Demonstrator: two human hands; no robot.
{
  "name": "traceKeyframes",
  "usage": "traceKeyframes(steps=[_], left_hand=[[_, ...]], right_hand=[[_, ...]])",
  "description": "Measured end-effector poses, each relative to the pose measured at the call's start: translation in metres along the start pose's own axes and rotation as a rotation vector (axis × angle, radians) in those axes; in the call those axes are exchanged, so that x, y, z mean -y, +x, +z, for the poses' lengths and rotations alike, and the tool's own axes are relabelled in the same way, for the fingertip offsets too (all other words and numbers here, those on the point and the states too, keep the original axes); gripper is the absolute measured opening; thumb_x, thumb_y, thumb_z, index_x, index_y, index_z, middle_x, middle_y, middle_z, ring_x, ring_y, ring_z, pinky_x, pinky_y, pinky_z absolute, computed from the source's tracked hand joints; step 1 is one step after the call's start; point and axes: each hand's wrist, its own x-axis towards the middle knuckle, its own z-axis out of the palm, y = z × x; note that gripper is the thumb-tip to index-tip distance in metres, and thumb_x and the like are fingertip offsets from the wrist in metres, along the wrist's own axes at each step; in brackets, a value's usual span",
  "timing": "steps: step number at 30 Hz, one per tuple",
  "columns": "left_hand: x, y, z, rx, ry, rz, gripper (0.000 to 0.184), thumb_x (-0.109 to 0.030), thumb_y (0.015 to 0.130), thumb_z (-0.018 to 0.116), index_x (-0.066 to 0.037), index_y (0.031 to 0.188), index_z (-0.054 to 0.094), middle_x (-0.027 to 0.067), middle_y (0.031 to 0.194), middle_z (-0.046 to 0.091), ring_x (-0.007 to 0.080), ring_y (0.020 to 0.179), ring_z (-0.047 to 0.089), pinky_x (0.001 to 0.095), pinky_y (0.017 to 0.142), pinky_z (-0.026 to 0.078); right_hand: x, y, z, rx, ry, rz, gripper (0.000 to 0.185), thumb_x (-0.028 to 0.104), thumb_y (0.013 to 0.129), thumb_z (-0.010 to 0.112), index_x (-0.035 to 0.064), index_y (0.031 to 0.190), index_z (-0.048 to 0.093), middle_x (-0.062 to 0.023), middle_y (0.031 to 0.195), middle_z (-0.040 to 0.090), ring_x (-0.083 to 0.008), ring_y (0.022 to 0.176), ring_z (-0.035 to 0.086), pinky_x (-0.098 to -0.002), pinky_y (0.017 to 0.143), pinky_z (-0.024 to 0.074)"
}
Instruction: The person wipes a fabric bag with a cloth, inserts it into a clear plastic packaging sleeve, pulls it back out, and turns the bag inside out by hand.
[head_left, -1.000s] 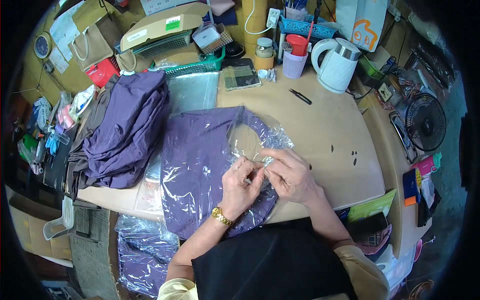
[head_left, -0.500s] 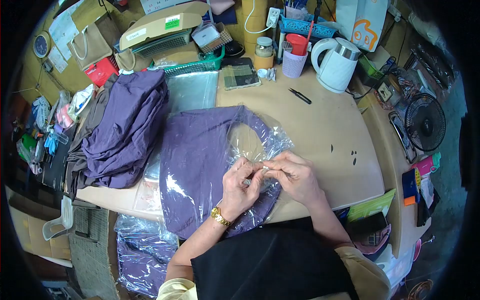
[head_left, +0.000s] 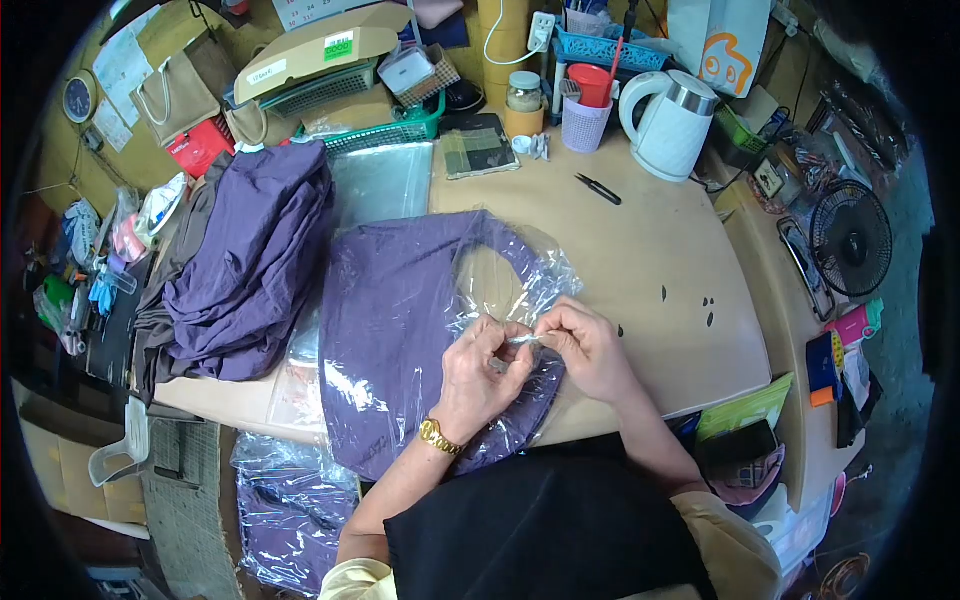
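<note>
A purple fabric piece (head_left: 390, 300) with a curved strap lies on the table inside a clear plastic bag (head_left: 550, 270). Over its lower right part, my left hand (head_left: 482, 372), with a gold watch at the wrist, pinches a gathered bit of the clear plastic. Close beside it on the right, my right hand (head_left: 585, 350) has thumb and forefinger closed on the same bit of plastic. The fingertips of both hands almost meet. Whether anything small is held inside the pinch is too small to tell.
A heap of purple cloth (head_left: 250, 260) lies at the left. Black snips (head_left: 598, 189), a white kettle (head_left: 672, 125) and a purple cup (head_left: 587, 125) stand or lie toward the back. Bagged purple pieces (head_left: 290, 515) sit below the table's left front edge. A fan (head_left: 851, 238) is at the right.
My right hand has tilted and shifted slightly, its fingers drawn closer together at the pinch. My left hand stays nearly in place. The bag's right edge has moved slightly left.
</note>
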Motion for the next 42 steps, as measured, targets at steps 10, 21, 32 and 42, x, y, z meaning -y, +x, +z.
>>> traceKeyframes(steps=[10,21,32,42], left_hand=[[-0.004,0.001,0.010,-0.034,-0.026,0.268,0.027,-0.001,0.078,0.080,-0.005,0.103,0.072,0.0066,0.102,0.066,0.0168,0.076,0.068,0.0282,0.063,0.057],[-0.001,0.001,0.008,-0.135,0.037,0.248,0.014,0.005,0.078,0.074,-0.003,0.087,0.068,0.0083,0.090,0.067,0.0178,0.071,0.061,0.0284,0.060,0.051],[-0.010,0.012,-0.079,0.051,0.424,0.025,0.036,-0.025,0.096,0.060,-0.002,0.123,0.057,0.0196,0.131,0.058,0.0407,0.122,0.054,0.0490,0.103,0.041],[0.067,-0.005,-0.044,0.290,0.801,-0.325,0.070,-0.048,0.098,0.050,-0.011,0.154,0.031,0.0218,0.160,0.024,0.0437,0.149,0.017,0.0689,0.114,0.008]], right_hand=[[-0.030,0.008,-0.015,0.378,0.729,0.383,0.015,0.017,0.101,0.059,0.0040,0.095,0.064,0.0069,0.083,0.056,-0.0014,0.076,0.047,-0.0196,0.068,0.0389],[-0.017,0.004,-0.017,0.216,0.431,0.381,0.014,0.003,0.098,0.057,0.0008,0.100,0.071,0.0001,0.085,0.065,-0.0067,0.073,0.060,-0.0230,0.065,0.0490],[-0.042,0.014,-0.096,-0.499,0.215,0.150,0.013,0.004,0.097,0.058,-0.0001,0.108,0.061,-0.0053,0.079,0.062,-0.0132,0.076,0.064,-0.0299,0.067,0.0511],[-0.078,-0.001,-0.036,-0.057,-0.693,0.070,0.042,0.029,0.091,0.068,-0.0043,0.116,0.059,-0.0216,0.117,0.057,-0.0395,0.111,0.055,-0.0491,0.095,0.0449]])
